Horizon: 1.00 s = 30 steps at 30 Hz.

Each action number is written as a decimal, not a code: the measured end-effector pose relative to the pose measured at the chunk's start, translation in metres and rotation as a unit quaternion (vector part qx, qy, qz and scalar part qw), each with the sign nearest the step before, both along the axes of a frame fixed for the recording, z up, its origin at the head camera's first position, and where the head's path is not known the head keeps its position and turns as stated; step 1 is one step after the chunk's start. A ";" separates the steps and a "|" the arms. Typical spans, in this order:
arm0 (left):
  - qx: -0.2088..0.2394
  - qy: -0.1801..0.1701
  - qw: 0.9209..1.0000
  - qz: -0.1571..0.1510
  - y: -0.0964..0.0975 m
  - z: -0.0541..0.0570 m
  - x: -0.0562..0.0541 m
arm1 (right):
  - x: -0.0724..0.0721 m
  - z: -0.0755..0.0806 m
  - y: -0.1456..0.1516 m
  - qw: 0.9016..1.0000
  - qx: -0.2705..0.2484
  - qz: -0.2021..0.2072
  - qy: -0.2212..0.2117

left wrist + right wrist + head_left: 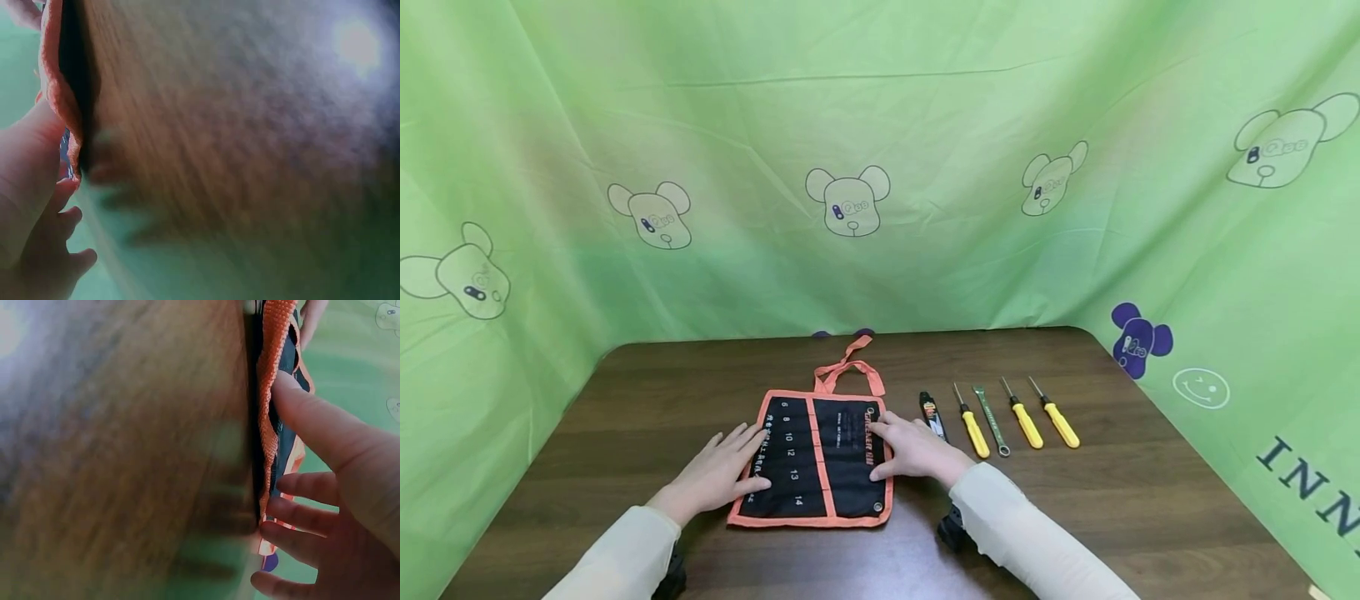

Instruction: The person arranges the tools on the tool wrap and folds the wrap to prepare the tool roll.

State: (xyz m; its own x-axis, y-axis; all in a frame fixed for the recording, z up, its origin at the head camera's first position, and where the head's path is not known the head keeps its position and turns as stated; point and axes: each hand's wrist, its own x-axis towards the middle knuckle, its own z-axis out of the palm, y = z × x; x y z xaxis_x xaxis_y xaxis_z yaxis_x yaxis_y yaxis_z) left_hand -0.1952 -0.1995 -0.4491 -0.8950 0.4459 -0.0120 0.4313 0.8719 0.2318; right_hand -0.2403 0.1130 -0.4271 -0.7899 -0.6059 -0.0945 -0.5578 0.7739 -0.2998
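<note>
A black tool pouch (857, 483) with orange-red trim lies flat, its printed numbers facing up. My left hand (718, 471) rests on its left edge, fingers spread and thumb lying on the black fabric. On the opposite edge lies my right hand (917, 450), with thumb and fingers touching the printed right side. In the left wrist view, the orange trim (59, 94) passes beside the left thumb. The right wrist view has the right thumb on the pouch's fabric and the trim (269, 425) slightly wavy. Orange ties (827, 379) extend from the pouch's far edge.
Right of the pouch lie a black item with a printed label (929, 410), a yellow-handled screwdriver (975, 435), a green wrench (991, 419) and two more yellow-handled screwdrivers (1027, 427). A green printed curtain (737, 283) hangs around the brown wooden table (647, 417).
</note>
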 end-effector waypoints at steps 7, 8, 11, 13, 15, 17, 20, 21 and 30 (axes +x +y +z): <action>-0.010 -0.019 1.000 0.003 -0.002 -0.002 0.002 | -0.002 0.000 0.001 1.000 -0.021 0.004 -0.020; -0.010 -0.019 1.000 0.003 -0.002 -0.002 0.002 | -0.003 -0.001 0.001 0.999 -0.024 0.004 -0.023; -0.014 -0.025 1.000 0.007 -0.002 -0.003 0.002 | -0.004 -0.001 0.002 0.999 -0.032 0.005 -0.027; -0.016 -0.029 0.999 0.010 -0.002 -0.004 0.002 | -0.005 -0.002 0.002 0.999 -0.037 0.007 -0.028; -0.019 -0.033 0.999 0.012 -0.001 -0.003 0.002 | -0.006 -0.003 0.003 0.999 -0.039 0.010 -0.029; -0.020 -0.034 0.999 0.013 -0.001 -0.003 0.002 | -0.006 -0.004 0.003 0.999 -0.041 0.011 -0.031; -0.021 -0.036 0.999 0.013 0.000 -0.001 0.002 | -0.007 -0.005 0.004 0.999 -0.041 0.011 -0.031; -0.022 -0.036 0.999 0.012 0.000 -0.001 0.002 | -0.007 -0.005 0.004 0.999 -0.041 0.011 -0.031; -0.019 -0.037 0.999 0.010 0.001 0.000 0.003 | -0.007 -0.007 0.005 0.999 -0.048 0.014 -0.012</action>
State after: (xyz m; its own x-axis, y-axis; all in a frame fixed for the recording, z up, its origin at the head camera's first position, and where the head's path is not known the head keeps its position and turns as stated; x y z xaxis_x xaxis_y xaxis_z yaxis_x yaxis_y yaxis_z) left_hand -0.1923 -0.1988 -0.4489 -0.8993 0.4268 -0.0948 0.3974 0.8884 0.2298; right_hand -0.2473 0.1183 -0.4337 -0.7708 -0.6348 -0.0540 -0.5705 0.7255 -0.3849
